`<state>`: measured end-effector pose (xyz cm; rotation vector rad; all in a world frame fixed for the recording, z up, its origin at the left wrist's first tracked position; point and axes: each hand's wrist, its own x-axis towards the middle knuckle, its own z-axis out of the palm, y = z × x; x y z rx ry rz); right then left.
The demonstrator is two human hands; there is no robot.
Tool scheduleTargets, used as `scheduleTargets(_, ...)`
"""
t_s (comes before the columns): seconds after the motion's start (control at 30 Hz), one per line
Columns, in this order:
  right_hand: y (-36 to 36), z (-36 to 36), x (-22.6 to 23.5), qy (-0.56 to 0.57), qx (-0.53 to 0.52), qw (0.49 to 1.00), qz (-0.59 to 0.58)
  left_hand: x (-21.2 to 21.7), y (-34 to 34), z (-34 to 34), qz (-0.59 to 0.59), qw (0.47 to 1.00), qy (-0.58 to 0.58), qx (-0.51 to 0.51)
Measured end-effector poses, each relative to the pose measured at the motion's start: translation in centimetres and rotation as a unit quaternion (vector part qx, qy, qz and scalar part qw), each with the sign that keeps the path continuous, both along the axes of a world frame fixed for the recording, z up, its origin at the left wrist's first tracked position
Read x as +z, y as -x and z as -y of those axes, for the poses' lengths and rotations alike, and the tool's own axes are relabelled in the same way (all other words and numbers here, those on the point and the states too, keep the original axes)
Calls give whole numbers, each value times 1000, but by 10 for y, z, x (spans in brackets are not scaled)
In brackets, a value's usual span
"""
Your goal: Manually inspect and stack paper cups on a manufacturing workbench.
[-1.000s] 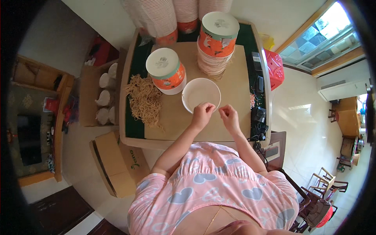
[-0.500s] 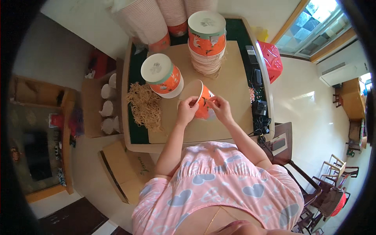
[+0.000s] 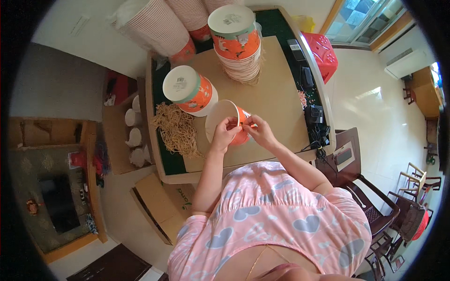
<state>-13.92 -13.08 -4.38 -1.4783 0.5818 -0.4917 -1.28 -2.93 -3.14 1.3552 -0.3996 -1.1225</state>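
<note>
An orange-and-white paper bucket (image 3: 216,116) lies tilted between my hands, its open mouth turned toward the left. My left hand (image 3: 225,134) is closed on its rim, thumb outside and fingers reaching in. Against the outer wall just by the rim, my right hand (image 3: 260,132) is pinched shut; whatever lies between its fingertips is too small to make out. To the left stands an upside-down bucket (image 3: 187,89) of the same print, with a tangled heap of tan twine (image 3: 176,129) beside it. Farther back is a taller upside-down stack of buckets (image 3: 236,44) with strands hanging around it.
Cardboard (image 3: 276,79) covers most of the green-topped table (image 3: 276,21). Wrapped bucket stacks (image 3: 157,30) rise at the far left. Black adapters and cables (image 3: 315,114) line the right edge, near a red stool (image 3: 321,56). A carton of white cups (image 3: 119,136) stands left.
The bucket has turned, so its mouth shows wider. My right hand has come in closer to the left hand at the rim. The whole view has shifted and rotated slightly.
</note>
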Motion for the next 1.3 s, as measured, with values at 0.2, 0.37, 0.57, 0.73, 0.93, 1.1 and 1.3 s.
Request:
scheduleTargets(0.2, 8, 0, 5, 29, -32, 997, 62, 9, 7, 3, 5, 1000, -9, -7)
scheduleTargets(0.37, 9, 5, 11, 141, -16, 983, 114, 1, 7, 4, 47, 999, 2, -18)
scheduleTargets(0.57, 12, 6, 8, 145, -15, 989, -1, 2, 8, 8, 58, 998, -8, -26)
scheduleTargets(0.73, 7, 14, 5, 118, -46, 992, -18, 7, 16, 9, 71, 997, 2, -8)
scheduleTargets(0.93, 10, 21, 19, 162, 1, 986, -48, 11, 15, 9, 98, 994, -9, -37)
scheduleTargets(1.1, 9, 24, 22, 171, 2, 983, -61, 11, 16, 10, 103, 994, -14, -40)
scheduleTargets(1.3, 11, 28, 24, 215, 6, 974, -68, 0, 18, 14, 80, 996, -8, -44)
